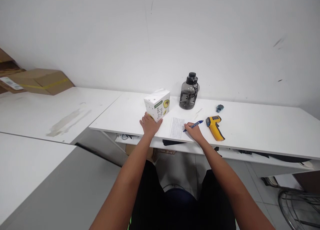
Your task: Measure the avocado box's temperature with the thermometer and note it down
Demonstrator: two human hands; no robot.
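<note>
A white carton (pixel 158 107) with avocado pictures and the words "Super Meal" stands on the white table. My left hand (pixel 150 125) grips its near lower corner, thumb on the right face and fingers on the left. In my right hand (pixel 194 131) a blue pen (pixel 196 124) is pinched, slanting up to the right. Its tip end is at the right edge of a sheet of paper (pixel 177 127) covered in small lines of writing. To the right of that hand lies a yellow infrared thermometer gun (pixel 215 128).
Behind the paper stands a dark see-through water bottle (pixel 188 93). A small teal and dark object (pixel 219 108), perhaps a watch, lies farther right. Cardboard boxes (pixel 47 80) sit at the far left against the wall. Under the tabletop (pixel 262 130) runs a shelf (pixel 155 142) with several items.
</note>
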